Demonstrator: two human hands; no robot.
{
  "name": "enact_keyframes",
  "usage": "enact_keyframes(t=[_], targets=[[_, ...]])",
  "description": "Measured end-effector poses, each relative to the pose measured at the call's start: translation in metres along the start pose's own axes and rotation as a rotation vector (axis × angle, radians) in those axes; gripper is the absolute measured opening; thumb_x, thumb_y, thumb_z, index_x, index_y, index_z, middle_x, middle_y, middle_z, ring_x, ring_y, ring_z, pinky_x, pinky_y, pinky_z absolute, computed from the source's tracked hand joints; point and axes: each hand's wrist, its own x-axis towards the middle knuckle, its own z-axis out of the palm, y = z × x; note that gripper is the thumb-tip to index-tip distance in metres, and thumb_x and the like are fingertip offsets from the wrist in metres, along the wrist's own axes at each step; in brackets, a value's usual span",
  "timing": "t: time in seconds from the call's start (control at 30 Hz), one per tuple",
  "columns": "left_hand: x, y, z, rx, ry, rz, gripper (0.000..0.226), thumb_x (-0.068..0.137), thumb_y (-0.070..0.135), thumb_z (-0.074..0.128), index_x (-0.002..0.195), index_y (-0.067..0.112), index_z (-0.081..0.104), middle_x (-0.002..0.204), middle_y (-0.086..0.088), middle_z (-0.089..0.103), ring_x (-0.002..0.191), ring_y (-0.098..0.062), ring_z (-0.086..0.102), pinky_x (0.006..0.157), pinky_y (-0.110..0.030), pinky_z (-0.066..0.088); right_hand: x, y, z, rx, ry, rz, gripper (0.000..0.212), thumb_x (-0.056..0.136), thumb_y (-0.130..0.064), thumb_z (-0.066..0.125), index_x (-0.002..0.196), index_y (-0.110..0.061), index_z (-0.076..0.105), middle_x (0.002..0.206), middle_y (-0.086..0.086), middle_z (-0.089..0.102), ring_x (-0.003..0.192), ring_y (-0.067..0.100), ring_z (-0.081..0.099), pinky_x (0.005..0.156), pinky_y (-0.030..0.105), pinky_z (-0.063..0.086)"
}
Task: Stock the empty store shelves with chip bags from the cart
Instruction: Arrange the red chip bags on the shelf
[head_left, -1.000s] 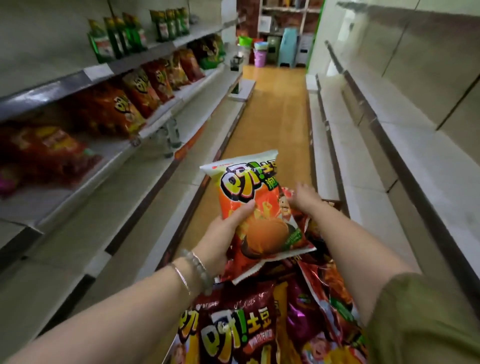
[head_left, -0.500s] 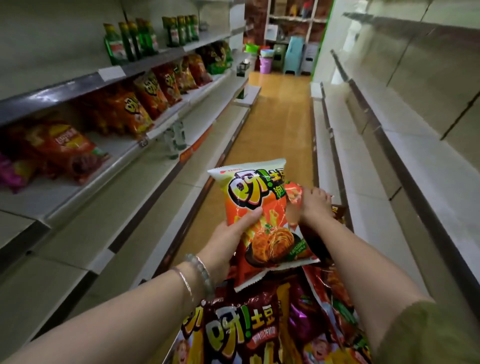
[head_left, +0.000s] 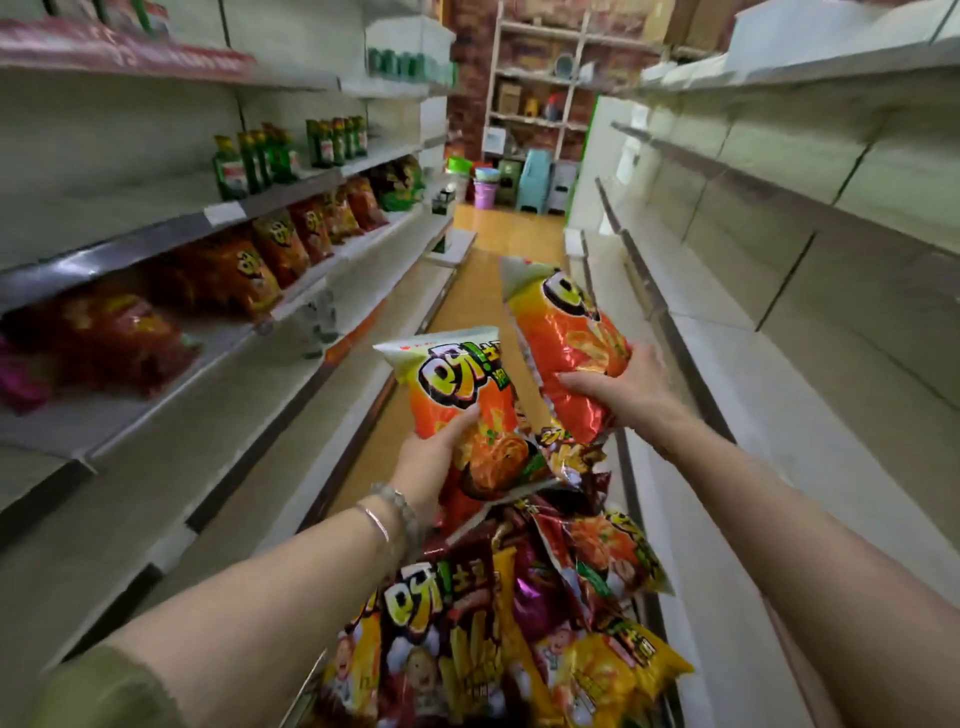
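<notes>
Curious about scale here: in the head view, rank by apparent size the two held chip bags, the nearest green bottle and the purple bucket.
Largest: left-hand chip bag and right-hand chip bag; they look alike, so unranked.
Next: nearest green bottle.
Smallest: purple bucket, though it stands far off.

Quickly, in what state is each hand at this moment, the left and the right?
Left hand: closed, gripping an orange chip bag by its lower part.
Right hand: closed, gripping a second orange chip bag.

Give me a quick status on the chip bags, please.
Left hand grips orange foil chip bag. Right hand grips second orange foil chip bag. Nothing between them and the pale metal shelves.
</notes>
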Motion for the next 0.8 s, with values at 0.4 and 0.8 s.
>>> enact_keyframes(t=[0.4, 0.8], targets=[[-0.061, -0.002, 0.024, 0.014, -0.186, 0.04, 0.063, 0.067, 0.048, 0.079, 0.12, 0.018, 0.061, 0.108, -0.011, 0.071, 0.097, -0.031, 0.069, 0.087, -0.053, 0.053, -0.129, -0.041, -0.044, -0.009, -0.065, 0.001, 0.066, 0.061, -0.062, 0.069, 0.101, -0.018, 0.039, 0.102, 0.003, 0.052, 0.093, 0.019, 0.055, 0.072, 0.032, 0.047], [-0.143, 0.023, -0.025, 0.102, -0.474, 0.029, 0.058, 0.067, 0.042, 0.08, 0.114, 0.016, 0.059, 0.1, -0.008, 0.072, 0.082, -0.023, 0.072, 0.064, -0.035, 0.059, -0.267, -0.089, -0.022, 0.316, 0.107, -0.009, 0.059, 0.06, -0.062, 0.075, 0.103, -0.024, 0.064, 0.1, 0.006, 0.073, 0.09, 0.027, 0.07, 0.089, 0.048, 0.053]])
